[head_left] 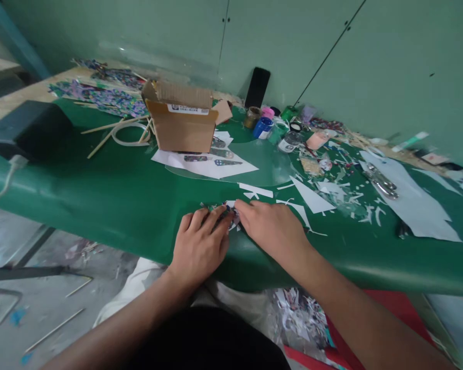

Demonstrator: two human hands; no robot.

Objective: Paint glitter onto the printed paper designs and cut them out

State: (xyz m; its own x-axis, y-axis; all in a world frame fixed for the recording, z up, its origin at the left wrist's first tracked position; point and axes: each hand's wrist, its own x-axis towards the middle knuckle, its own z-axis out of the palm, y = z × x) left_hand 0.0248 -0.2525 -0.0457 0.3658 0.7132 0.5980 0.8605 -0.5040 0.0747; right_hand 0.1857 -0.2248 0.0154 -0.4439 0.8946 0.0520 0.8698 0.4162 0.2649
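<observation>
At the table's front edge, my left hand [200, 241] lies palm down, its fingers bent and pressing on a small patterned paper piece [234, 218]. My right hand [272, 228] meets it from the other side, fingers closed against the same piece. Most of the piece is hidden under the fingers; white and dark multicoloured bits show between them. Just beyond the hands are a white paper strip [255, 190] and a white paper triangle [312, 195]. Farther back, a white sheet [239, 167] carries several patterned cut-out shapes [227, 162].
Behind the sheet stands an open cardboard box [185, 128]. Paint jars [263, 127] and a phone [257, 87] are near the wall. Right of the hands lie paper scraps [343, 192] and a metal tool [381, 182] on white paper. A black box [29, 128] sits at left.
</observation>
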